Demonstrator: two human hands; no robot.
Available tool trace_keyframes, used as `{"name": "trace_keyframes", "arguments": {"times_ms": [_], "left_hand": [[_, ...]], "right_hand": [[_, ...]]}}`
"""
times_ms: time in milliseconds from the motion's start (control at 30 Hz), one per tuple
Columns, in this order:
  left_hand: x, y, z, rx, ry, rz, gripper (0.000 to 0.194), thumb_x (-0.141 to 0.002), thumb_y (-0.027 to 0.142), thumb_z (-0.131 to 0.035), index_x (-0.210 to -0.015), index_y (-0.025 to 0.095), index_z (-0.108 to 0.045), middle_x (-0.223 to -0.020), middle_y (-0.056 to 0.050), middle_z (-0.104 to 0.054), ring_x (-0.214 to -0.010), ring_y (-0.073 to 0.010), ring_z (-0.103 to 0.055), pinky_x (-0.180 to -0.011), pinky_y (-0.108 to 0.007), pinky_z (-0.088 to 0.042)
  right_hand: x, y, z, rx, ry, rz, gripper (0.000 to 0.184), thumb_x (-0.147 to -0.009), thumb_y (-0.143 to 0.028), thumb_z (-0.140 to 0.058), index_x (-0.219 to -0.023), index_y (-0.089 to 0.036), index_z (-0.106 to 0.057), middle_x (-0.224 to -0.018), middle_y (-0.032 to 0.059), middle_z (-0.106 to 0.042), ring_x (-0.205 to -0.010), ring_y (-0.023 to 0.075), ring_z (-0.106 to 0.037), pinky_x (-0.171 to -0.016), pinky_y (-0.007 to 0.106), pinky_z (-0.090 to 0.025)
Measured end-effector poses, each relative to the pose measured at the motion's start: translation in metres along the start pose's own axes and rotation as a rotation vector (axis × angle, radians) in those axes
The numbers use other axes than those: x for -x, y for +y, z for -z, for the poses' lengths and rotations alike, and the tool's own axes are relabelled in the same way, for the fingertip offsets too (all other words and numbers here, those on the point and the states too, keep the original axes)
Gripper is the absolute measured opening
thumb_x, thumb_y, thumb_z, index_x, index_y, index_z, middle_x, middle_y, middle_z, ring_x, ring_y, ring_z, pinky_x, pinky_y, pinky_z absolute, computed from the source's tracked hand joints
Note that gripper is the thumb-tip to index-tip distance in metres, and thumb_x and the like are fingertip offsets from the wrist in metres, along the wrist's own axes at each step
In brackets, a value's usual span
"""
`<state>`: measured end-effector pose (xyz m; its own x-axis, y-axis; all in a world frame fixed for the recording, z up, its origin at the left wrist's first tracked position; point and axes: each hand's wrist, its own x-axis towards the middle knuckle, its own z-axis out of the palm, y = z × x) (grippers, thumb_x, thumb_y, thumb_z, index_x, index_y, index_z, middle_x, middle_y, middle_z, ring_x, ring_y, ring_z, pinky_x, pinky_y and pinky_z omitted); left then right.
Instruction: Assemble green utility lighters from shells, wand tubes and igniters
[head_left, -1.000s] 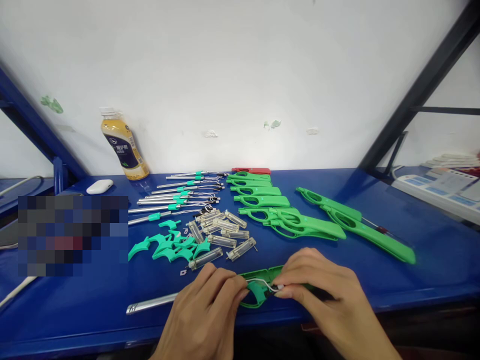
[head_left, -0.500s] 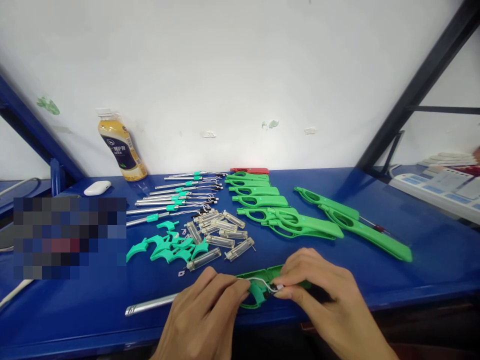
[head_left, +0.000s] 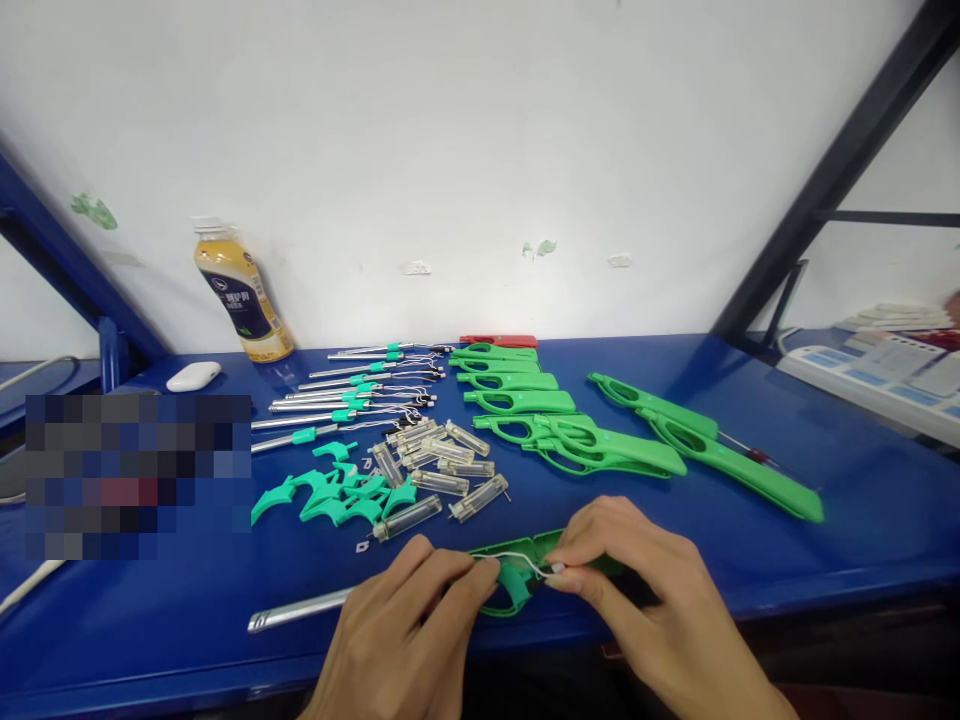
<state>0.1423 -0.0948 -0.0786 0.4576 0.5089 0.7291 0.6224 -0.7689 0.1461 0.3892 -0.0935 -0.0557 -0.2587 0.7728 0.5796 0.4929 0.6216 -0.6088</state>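
At the table's front edge, a green lighter half-shell point(head_left: 534, 548) lies under both hands. My left hand point(head_left: 409, 630) is closed around its front end, with a silver metal tube point(head_left: 296, 610) sticking out to the left. A teal trigger point(head_left: 516, 588) sits in the shell by my left fingertips. My right hand point(head_left: 652, 590) pinches a small igniter with a white end point(head_left: 556, 568) at the shell. A white wire point(head_left: 529, 558) curves between the hands. My fingers hide part of the shell and most of the igniter.
Beyond the hands lie clear fuel tanks point(head_left: 439, 483), loose teal triggers point(head_left: 360, 508), metal tubes with wires point(head_left: 360, 393) and several green lighter shells point(head_left: 525, 402). A yellow bottle point(head_left: 244, 290) and a white earphone case point(head_left: 193, 376) stand at the back left.
Less of the igniter's black part shows at my right fingertips. Both hands keep nearly the same place, and the other things lie as before.
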Motion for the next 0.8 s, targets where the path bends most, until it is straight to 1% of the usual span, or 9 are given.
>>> {"name": "trace_keyframes", "arguments": {"times_ms": [133,333,500,700,800], "left_hand": [[0.0017,-0.0011,0.0009,0.028,-0.020,-0.002,0.041,-0.094,-0.007,-0.057,-0.125,0.017,-0.070,-0.104,-0.005,-0.078,-0.088,-0.0152,-0.075,-0.092,-0.033,-0.061],[0.0011,0.0000,0.0009,0.029,0.004,0.007,0.041,-0.094,-0.006,-0.060,-0.126,0.018,-0.071,-0.104,-0.004,-0.078,-0.089,-0.0141,-0.074,-0.094,-0.033,-0.060],[0.0025,0.0007,0.0004,0.024,0.006,0.010,0.041,-0.096,-0.005,-0.060,-0.127,0.019,-0.070,-0.105,-0.003,-0.078,-0.091,-0.0130,-0.074,-0.100,-0.032,-0.057],[0.0030,-0.0014,-0.0001,0.045,0.017,-0.008,0.039,-0.096,-0.004,-0.061,-0.127,0.017,-0.072,-0.105,-0.004,-0.077,-0.092,-0.0127,-0.073,-0.100,-0.031,-0.057],[0.0034,-0.0020,-0.0003,0.054,-0.004,-0.001,0.038,-0.096,-0.005,-0.061,-0.127,0.016,-0.072,-0.106,-0.004,-0.077,-0.092,-0.0125,-0.072,-0.099,-0.031,-0.056]], "right_hand": [[-0.0003,-0.0001,0.0001,-0.008,-0.006,0.019,0.012,-0.102,-0.018,-0.068,-0.093,-0.026,-0.067,-0.085,-0.0025,-0.072,-0.080,0.0152,-0.066,-0.071,0.028,-0.052],[-0.0014,-0.0018,0.0013,-0.015,-0.004,0.020,0.014,-0.103,-0.017,-0.067,-0.092,-0.025,-0.064,-0.086,-0.0024,-0.071,-0.083,0.0156,-0.064,-0.074,0.028,-0.052],[0.0014,0.0001,0.0005,-0.006,-0.006,0.018,0.013,-0.104,-0.016,-0.064,-0.096,-0.026,-0.063,-0.090,-0.0020,-0.070,-0.087,0.0154,-0.064,-0.077,0.028,-0.051],[0.0017,0.0006,0.0004,-0.007,0.005,0.026,0.012,-0.105,-0.019,-0.064,-0.096,-0.027,-0.063,-0.089,-0.0037,-0.070,-0.087,0.0142,-0.063,-0.078,0.027,-0.051],[0.0010,-0.0001,0.0007,-0.004,0.004,0.027,0.011,-0.105,-0.020,-0.064,-0.097,-0.027,-0.063,-0.090,-0.0042,-0.070,-0.088,0.0142,-0.063,-0.079,0.027,-0.051]]}}
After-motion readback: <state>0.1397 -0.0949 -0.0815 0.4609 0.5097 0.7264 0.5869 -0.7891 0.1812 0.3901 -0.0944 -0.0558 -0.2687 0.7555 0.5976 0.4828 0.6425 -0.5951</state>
